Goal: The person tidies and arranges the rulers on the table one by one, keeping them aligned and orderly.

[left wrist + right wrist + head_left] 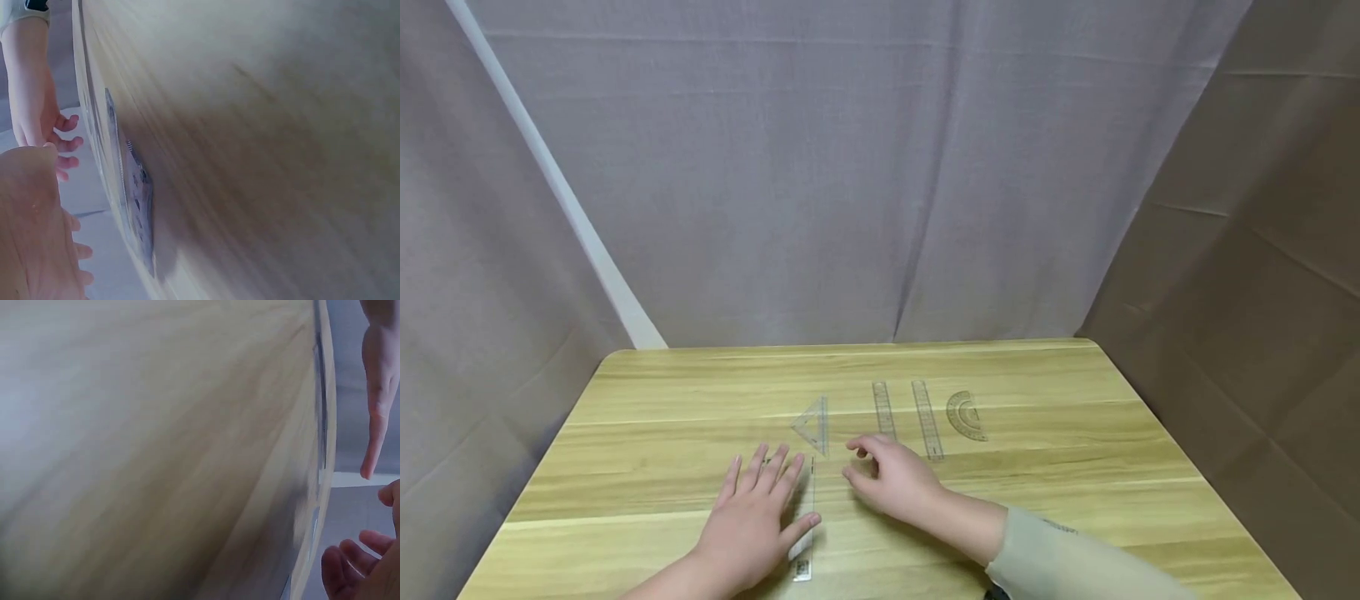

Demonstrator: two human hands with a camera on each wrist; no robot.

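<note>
My left hand is spread flat with fingers apart, beside and partly over a clear plastic sleeve with a printed label. In the left wrist view the sleeve lies on the wooden table below that hand, which hides part of it in the head view. My right hand hovers to the right with loosely curled fingers and nothing between them. Just past it lies a clear ruler, its near end covered by the hand. A clear triangular set square sits beyond the sleeve's far end.
Right of the first ruler are a second clear ruler and a clear half-round protractor. All rest on the wood-grain table. Grey curtains enclose its back and sides.
</note>
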